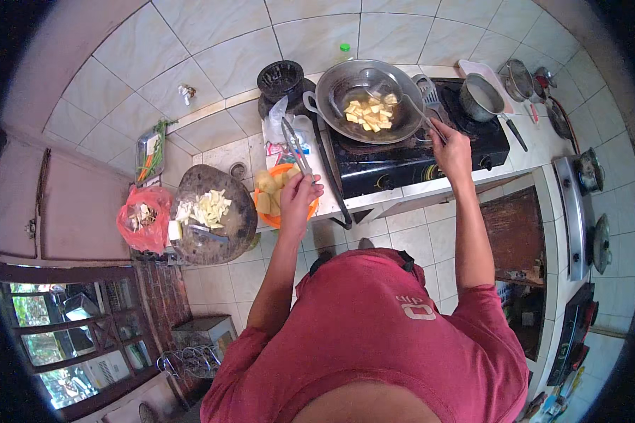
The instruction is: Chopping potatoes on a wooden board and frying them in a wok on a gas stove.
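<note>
My left hand (299,193) grips metal tongs (295,145), their tips pointing up and away from me. Beneath that hand, an orange plastic bowl (275,219) holds pale yellow-brown chunks of food (265,182). My right hand (450,148) is closed on the handle of a metal skimmer (418,110), whose head reaches into a large wok (330,87). One piece appears to lie on or beside the skimmer head. Cut pale yellow pieces (370,115) sit in liquid at the wok's bottom. The wok rests on the left side of a black gas stove (370,164).
On the left, a round wooden chopping board (238,211) carries chopped pale vegetables (209,206) and a knife (206,232). Beside it sits a red plastic bag (151,232). A saucepan (481,100) stands on the stove's right side, its handle (516,135) jutting towards me.
</note>
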